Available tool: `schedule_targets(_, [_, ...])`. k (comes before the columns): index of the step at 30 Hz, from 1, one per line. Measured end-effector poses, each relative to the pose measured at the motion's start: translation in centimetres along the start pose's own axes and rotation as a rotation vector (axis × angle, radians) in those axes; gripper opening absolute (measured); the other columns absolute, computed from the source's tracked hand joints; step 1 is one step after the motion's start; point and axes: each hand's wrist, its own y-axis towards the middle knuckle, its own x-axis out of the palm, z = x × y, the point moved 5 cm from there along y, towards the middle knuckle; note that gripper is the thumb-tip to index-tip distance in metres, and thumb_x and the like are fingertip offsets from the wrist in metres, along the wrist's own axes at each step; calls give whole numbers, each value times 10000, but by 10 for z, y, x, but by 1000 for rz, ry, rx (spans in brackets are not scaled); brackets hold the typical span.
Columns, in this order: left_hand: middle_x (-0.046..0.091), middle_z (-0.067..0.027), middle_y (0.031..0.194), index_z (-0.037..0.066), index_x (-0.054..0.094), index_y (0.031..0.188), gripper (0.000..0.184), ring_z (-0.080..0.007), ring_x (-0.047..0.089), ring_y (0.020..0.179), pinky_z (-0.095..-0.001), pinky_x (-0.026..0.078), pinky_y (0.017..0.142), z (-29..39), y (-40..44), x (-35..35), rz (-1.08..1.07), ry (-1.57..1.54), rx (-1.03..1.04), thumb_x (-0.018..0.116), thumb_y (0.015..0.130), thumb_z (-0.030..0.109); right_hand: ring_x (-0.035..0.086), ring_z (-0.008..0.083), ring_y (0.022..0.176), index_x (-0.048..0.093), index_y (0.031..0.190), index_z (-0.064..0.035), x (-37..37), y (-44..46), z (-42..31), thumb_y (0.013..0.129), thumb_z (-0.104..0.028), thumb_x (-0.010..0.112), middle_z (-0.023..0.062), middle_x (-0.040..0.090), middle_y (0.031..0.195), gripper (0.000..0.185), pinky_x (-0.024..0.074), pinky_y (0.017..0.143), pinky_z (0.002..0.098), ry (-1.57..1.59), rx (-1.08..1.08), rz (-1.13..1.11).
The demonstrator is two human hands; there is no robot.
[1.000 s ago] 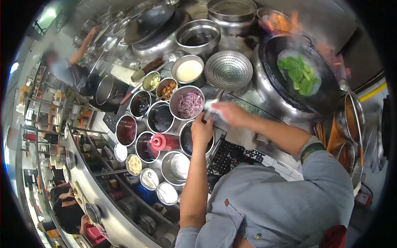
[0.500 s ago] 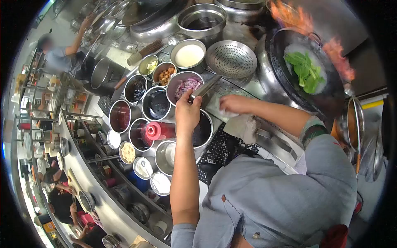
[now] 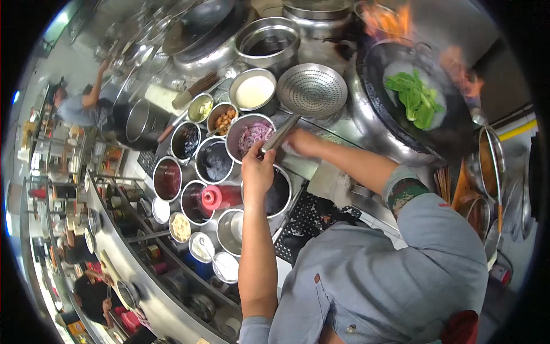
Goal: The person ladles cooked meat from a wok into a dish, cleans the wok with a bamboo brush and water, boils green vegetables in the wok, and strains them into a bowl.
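Note:
My left hand (image 3: 258,171) grips the end of a metal handle (image 3: 281,133) above the pot of sliced onions (image 3: 252,136). The handle slants up toward the perforated strainer (image 3: 312,90). My right hand (image 3: 302,142) is beside the handle, with its fingers blurred and partly hidden; something whitish shows at them. Below my left hand stand a dark pot (image 3: 278,194) and a red squeeze bottle (image 3: 213,197). A folded cloth (image 3: 332,182) lies under my right forearm.
Leafy greens (image 3: 413,98) lie in liquid in a black wok (image 3: 375,86), with flames behind it. Several seasoning pots, including a white one (image 3: 256,93), fill the left side. A co-worker (image 3: 80,108) stands at the upper left; others are beyond the counter.
Over the last second my left hand has gone from the cloth near my right hand to the metal handle. Since half a second ago my right hand has moved left, close to the handle.

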Motion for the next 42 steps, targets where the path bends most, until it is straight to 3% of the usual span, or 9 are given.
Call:
schedule_targets(7, [706,-189,989,-103,564,1294,479,-252,668,855,-356,517,828,-12,-2,2,-90,37,67,671,915,169,622,353,936,683,987,-125,-110,-91,-80,740,-17,603,129,606,948,281,501,782,437,-128,73,-98])
schedule_targets(10, [550,-267,1322,-38,494,1398,533,-318,548,1219,-380,469,967,54,-53,-5,192,462,475,667,924,135,620,305,937,658,1006,-84,-166,-118,-179,814,-36,580,101,574,980,213,514,784,413,-70,35,174])
schedule_targets(14, [615,-133,1240,-21,434,1454,527,-185,595,1072,-288,477,927,101,-101,42,-375,-388,146,616,974,99,632,323,916,636,980,-26,-191,-143,-233,844,-79,616,127,606,1051,147,517,803,389,339,135,414])
schedule_targets(19, [678,-72,1001,-5,624,1099,135,-117,640,898,-248,520,786,106,-92,70,-391,-791,-53,594,979,50,640,257,847,641,1285,-110,-218,-182,-254,841,-128,723,93,600,1091,452,537,772,337,79,-104,447])
schedule_targets(23, [627,-39,988,52,517,1088,192,-100,610,855,-241,504,780,141,-115,82,-487,-736,-13,643,944,42,653,280,890,662,1235,-76,-224,-202,-254,816,-82,727,114,635,1059,424,548,796,381,-53,-27,325])
schedule_targets(27, [436,-161,1452,28,363,1460,706,-287,441,1338,-457,399,1088,171,-140,51,-611,-539,238,737,863,74,678,284,907,683,1066,3,-327,-203,-252,798,-5,679,126,684,992,268,552,790,392,-271,-172,780])
schedule_targets(30, [494,-164,1408,25,415,1432,626,-270,534,1250,-398,458,1027,162,-144,35,-529,-441,261,708,878,30,612,326,854,693,1056,-41,-456,-167,-213,836,-66,615,150,660,980,234,514,747,411,-749,44,1256])
schedule_targets(33, [533,-155,1368,20,455,1402,567,-250,579,1184,-353,497,960,131,-147,26,-498,-390,179,693,887,12,639,307,1002,633,1264,-97,-538,-122,-65,900,-254,672,148,638,1192,398,510,888,412,-886,236,1271])
schedule_targets(42, [619,-142,1255,-14,513,1335,417,-203,618,1098,-315,489,937,14,-193,-50,-197,-437,-14,615,931,5,668,186,786,690,1159,-89,-492,-221,-136,917,-352,692,70,718,952,358,539,754,348,-146,375,1232])
